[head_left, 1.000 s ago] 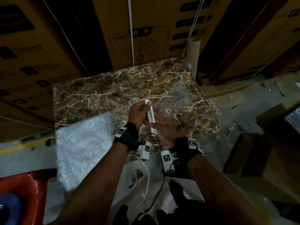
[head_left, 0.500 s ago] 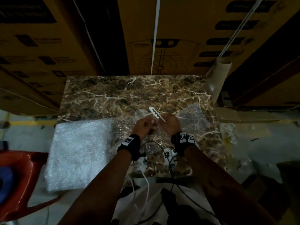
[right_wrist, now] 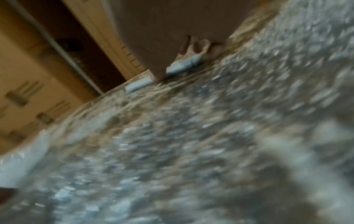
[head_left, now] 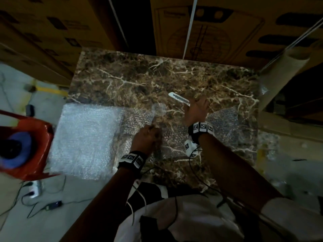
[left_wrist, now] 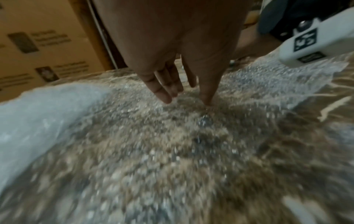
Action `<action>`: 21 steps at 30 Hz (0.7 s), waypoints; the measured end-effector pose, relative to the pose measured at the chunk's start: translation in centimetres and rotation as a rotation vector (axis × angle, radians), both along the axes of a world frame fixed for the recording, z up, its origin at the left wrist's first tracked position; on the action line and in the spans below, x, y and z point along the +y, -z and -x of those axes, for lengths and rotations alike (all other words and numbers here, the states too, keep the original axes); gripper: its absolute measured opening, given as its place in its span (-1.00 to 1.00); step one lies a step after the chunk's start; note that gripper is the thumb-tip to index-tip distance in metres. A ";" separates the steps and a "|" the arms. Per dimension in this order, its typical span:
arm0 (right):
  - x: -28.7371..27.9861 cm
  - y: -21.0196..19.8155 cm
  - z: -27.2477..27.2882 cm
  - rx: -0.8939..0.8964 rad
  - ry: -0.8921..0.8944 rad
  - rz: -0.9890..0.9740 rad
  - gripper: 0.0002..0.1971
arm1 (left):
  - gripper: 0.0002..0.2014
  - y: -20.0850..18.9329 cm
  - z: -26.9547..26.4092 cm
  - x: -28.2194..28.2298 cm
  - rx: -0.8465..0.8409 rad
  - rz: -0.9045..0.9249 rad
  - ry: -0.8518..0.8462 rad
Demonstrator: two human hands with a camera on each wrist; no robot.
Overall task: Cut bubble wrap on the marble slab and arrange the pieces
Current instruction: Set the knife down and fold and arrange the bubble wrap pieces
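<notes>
On the far left, well away from either hand, a red chair stands on the floor beside the counter, a slab of brown veined marble. A thick white stack of bubble wrap overhangs the counter's left edge, to the left of the left hand. That hand lies low over a single clear sheet of bubble wrap spread flat on the marble; in the left wrist view its fingers are nearly straight and slightly parted, tips touching the sheet, gripping nothing. Further right, the right hand holds the handle end of a white utility knife, which sticks out up and to the left past the fingers and rests flat on or just above the bare marble. More clear wrap lies under and to the right of that wrist. The wrap is likely very light, limp and slippery on polished stone, so it should bunch or skate unless pressed flat close to the cut line; a cut piece is best taken by pinching a free edge or corner, gently, since the bubbles crush easily.
</notes>
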State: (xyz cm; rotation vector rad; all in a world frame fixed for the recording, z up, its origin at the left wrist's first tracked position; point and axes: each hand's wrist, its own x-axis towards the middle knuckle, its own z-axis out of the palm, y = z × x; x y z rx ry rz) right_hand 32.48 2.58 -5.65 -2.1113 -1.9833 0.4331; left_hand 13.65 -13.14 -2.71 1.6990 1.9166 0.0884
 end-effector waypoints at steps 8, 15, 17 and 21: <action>-4.9 -0.2 -7.8 -0.136 0.201 -0.006 -0.37 | -0.57 0.2 -0.9 -1.7 0.109 -0.106 0.032; -11.1 1.1 -16.0 -0.135 0.381 0.271 -0.10 | -0.61 0.0 -2.5 -2.5 0.001 -0.046 0.118; -11.4 1.0 -17.0 0.010 0.397 0.276 -0.15 | -0.58 0.1 -2.4 -3.1 0.024 -0.029 0.242; -11.4 -1.2 -17.7 0.464 0.372 0.158 -0.59 | -0.51 -0.2 -1.8 -3.6 -0.009 0.047 0.309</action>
